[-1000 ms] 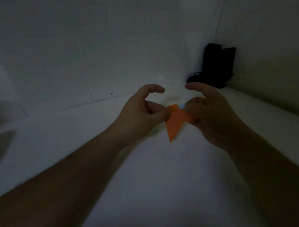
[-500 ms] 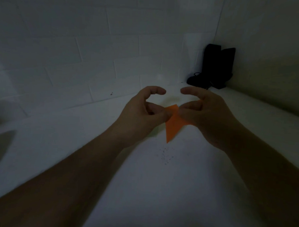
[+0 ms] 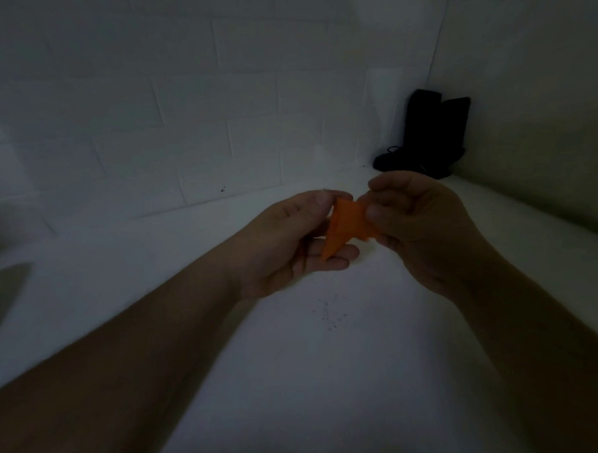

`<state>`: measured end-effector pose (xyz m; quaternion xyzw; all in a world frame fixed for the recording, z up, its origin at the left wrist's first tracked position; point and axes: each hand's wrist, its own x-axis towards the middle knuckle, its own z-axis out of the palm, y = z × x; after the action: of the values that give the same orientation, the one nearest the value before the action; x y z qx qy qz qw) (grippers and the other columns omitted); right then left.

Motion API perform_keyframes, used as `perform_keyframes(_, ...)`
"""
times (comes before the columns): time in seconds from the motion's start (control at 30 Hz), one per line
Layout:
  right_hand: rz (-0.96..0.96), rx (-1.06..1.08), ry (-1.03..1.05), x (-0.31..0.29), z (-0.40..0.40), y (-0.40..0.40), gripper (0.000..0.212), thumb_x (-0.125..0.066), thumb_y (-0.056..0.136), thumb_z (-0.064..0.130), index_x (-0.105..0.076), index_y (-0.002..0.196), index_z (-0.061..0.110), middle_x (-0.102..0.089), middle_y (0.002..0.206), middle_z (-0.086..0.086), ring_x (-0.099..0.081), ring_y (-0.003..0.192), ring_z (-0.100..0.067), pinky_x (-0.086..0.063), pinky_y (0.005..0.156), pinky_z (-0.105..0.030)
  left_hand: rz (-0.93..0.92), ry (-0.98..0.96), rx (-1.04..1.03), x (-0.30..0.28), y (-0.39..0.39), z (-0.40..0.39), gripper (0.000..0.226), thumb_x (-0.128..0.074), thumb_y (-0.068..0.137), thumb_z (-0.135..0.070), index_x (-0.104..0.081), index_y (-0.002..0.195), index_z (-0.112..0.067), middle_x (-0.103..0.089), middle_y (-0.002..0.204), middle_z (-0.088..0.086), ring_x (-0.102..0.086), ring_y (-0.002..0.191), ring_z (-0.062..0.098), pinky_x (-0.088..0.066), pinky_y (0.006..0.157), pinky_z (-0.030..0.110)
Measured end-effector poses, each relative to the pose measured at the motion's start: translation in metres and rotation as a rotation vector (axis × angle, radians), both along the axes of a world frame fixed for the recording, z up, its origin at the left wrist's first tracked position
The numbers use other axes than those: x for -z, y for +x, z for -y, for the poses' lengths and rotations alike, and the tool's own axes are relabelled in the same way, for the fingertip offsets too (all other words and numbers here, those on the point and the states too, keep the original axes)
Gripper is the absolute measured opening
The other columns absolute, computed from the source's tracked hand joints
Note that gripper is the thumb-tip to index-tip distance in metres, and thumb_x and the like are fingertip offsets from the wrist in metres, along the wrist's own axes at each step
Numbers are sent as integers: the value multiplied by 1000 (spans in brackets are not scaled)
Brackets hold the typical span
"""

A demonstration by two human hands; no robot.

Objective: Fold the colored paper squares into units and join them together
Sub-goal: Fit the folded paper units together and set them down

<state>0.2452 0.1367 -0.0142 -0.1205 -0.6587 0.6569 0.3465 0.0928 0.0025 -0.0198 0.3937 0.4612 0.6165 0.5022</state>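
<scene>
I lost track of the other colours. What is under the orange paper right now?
Under the orange paper lie the left hand's fingers, cupped beneath its lower tip. The right hand pinches its upper right part and covers it; any other piece there cannot be seen.

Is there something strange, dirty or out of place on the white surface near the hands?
Yes: small dark specks lie scattered on the white surface, below the hands. What they are cannot be told.

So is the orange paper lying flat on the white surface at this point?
No, the orange paper is held up off the white surface, pinched between the left hand and right hand.
</scene>
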Motion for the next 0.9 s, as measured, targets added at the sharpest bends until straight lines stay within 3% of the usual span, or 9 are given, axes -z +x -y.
perform_keyframes(0.23, 93, -40, 81, 0, -1, 1, 63, -78, 67, 8, -62, 120, 36, -68, 118, -1, -65, 110, -27, -58, 86, -44, 88, -13, -46, -1, -8, 0, 39, -58, 94, -35, -65, 126, -15, -74, 97, 11, -72, 79, 20, -64, 78, 33)
perform_keyframes(0.4, 121, -115, 95, 0, -2, 3, 73, -79, 61, 8, -59, 127, 35, -69, 112, 5, -70, 102, -18, -60, 76, -33, 14, -50, -125, 0, -8, -1, 24, -52, 106, -16, -67, 124, -13, -73, 94, 16, -70, 73, 26, -64, 69, 36)
perform_keyframes(0.47, 153, -123, 148, 2, -3, 3, 68, -82, 62, 6, -63, 121, 35, -68, 113, 7, -69, 104, -18, -60, 74, -33, -159, -31, -178, 4, -9, -3, 23, -56, 105, -19, -67, 124, -16, -72, 95, 19, -71, 71, 27, -64, 64, 36)
perform_keyframes(0.57, 213, -183, 150, 6, -7, 4, 55, -81, 66, -7, -67, 106, 28, -66, 119, 3, -68, 104, -24, -60, 72, -34, -352, 32, -186, 8, -12, -3, 24, -61, 102, -15, -65, 125, -19, -68, 91, 28, -70, 77, 26, -60, 69, 35)
perform_keyframes(0.67, 238, -301, 117, 9, -9, 6, 41, -84, 63, -2, -64, 88, 24, -65, 121, -6, -70, 95, -29, -55, 71, -33, -388, 89, -143, 9, -15, -2, 24, -60, 99, 2, -69, 112, -17, -71, 90, 14, -66, 81, 24, -56, 75, 38)
perform_keyframes(0.8, 341, -221, 324, 10, -6, 5, 34, -83, 70, -3, -65, 78, 24, -68, 90, 18, -68, 75, -8, -53, 65, -23, -446, 130, -204, 13, -18, -4, 21, -66, 92, 8, -73, 86, -10, -73, 94, 10, -69, 85, 22, -58, 83, 39)
perform_keyframes(0.9, 446, -69, 580, 10, -5, 3, 28, -87, 73, 11, -70, 76, 33, -70, 92, 17, -69, 80, -12, -58, 72, -31, -548, 152, -247, 14, -21, -4, 14, -72, 87, 10, -73, 86, -4, -73, 94, 9, -71, 85, 21, -57, 82, 34)
